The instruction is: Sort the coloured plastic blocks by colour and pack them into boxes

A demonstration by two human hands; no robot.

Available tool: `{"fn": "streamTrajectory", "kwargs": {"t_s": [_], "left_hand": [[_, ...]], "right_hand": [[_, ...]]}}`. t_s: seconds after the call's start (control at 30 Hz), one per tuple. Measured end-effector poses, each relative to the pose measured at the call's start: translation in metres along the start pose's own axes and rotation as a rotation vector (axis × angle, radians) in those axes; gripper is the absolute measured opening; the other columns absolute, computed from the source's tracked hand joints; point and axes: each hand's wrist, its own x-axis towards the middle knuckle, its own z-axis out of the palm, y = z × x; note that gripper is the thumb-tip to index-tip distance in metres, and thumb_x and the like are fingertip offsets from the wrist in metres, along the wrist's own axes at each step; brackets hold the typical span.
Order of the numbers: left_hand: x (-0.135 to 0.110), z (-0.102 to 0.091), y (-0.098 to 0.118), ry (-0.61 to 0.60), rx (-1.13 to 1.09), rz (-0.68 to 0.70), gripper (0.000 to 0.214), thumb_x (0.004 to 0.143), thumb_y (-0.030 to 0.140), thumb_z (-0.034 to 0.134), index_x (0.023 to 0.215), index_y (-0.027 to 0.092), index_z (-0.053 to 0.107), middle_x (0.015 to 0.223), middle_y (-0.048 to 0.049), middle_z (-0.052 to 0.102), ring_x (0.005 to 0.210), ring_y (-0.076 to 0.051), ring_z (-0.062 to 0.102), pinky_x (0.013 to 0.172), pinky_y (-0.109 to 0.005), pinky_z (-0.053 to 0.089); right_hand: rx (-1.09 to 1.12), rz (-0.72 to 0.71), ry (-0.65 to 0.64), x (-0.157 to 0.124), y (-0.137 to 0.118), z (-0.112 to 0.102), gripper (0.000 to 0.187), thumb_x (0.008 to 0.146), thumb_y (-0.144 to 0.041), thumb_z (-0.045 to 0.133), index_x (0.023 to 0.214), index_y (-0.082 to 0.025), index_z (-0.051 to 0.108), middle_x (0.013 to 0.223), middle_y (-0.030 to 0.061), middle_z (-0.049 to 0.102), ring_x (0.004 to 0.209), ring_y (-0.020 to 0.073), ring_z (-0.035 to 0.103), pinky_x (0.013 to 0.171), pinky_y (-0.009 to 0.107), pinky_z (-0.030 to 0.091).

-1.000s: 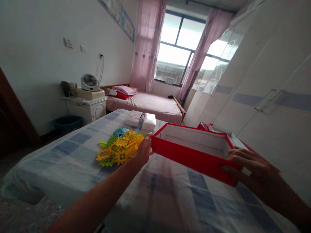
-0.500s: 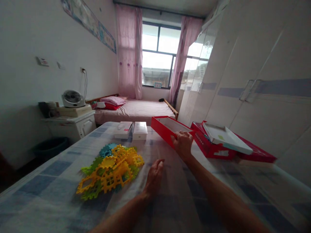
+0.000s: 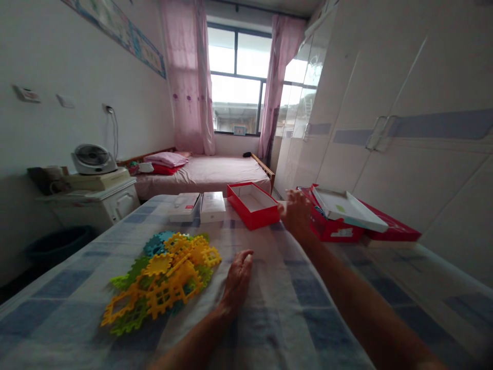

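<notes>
Left hand (image 3: 236, 277) lies palm down on the blue-checked cloth (image 3: 292, 308), fingers (image 3: 244, 257) stretched out and flat, holding nothing. Just left of those fingers, close but not touching, is a pile of plastic gear pieces (image 3: 162, 280) in yellow, green and blue.

Right hand (image 3: 296, 216) is out ahead and raised a little off the cloth. It's motion-blurred, so I can't tell if its fingers are spread or curled, and nothing visible is in them.
- Just left of the right fingers is the open red box (image 3: 250, 203): white inside, sitting flat on the cloth. Hand is at its near right corner, contact unclear.
- Just right of them is a stack of red packaging (image 3: 333, 231) with a white tray (image 3: 348, 208) lying tilted on top.

Beyond the left fingers and left of the red box, two white cartons (image 3: 198, 206) lie side by side, touching.

Further off: a small fan (image 3: 92, 159) on a white cabinet (image 3: 108, 203) to the far left, a pink-covered bed (image 3: 208, 174) under the window straight ahead, and pale wardrobe doors (image 3: 404, 128) along the right.
</notes>
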Motion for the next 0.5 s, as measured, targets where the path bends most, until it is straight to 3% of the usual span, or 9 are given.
{"fn": "streamTrajectory", "kwargs": {"t_s": [0.1,0.23,0.37,0.5], "left_hand": [[-0.003,0.002,0.005,0.024,-0.057,-0.001,0.015,0.079,0.023,0.061,0.089,0.02,0.071,0.1,-0.0076,0.064,0.103,-0.023,0.056,0.1,-0.028,0.036],[-0.002,0.003,0.006,0.032,-0.022,-0.002,0.012,0.077,0.021,0.061,0.084,0.021,0.072,0.091,-0.0061,0.066,0.1,-0.023,0.057,0.098,-0.028,0.038],[-0.001,0.001,0.007,0.003,0.098,0.035,0.014,0.077,0.025,0.061,0.085,0.023,0.072,0.093,-0.0051,0.065,0.099,-0.024,0.056,0.098,-0.031,0.038],[-0.006,0.001,0.012,0.015,0.099,0.061,0.014,0.077,0.025,0.06,0.084,0.025,0.072,0.098,-0.0042,0.065,0.102,-0.024,0.055,0.099,-0.031,0.037]], "right_hand": [[-0.181,0.109,-0.008,0.005,0.063,-0.014,0.052,0.086,-0.031,0.042,0.13,-0.004,0.043,0.136,0.0217,0.045,0.128,0.0328,0.033,0.1,0.047,0.025],[-0.26,0.255,-0.215,0.0,0.115,-0.022,0.045,0.082,-0.035,0.048,0.117,-0.007,0.054,0.118,0.0198,0.058,0.115,0.0329,0.047,0.094,0.049,0.031],[-0.208,0.227,-0.364,-0.008,0.134,-0.023,0.028,0.085,-0.028,0.043,0.097,-0.014,0.063,0.11,0.0141,0.063,0.102,0.0278,0.055,0.093,0.051,0.03],[-0.254,0.106,-0.229,-0.008,0.134,-0.033,0.023,0.087,-0.023,0.042,0.092,-0.014,0.063,0.105,0.0127,0.064,0.097,0.0247,0.056,0.094,0.047,0.028]]}}
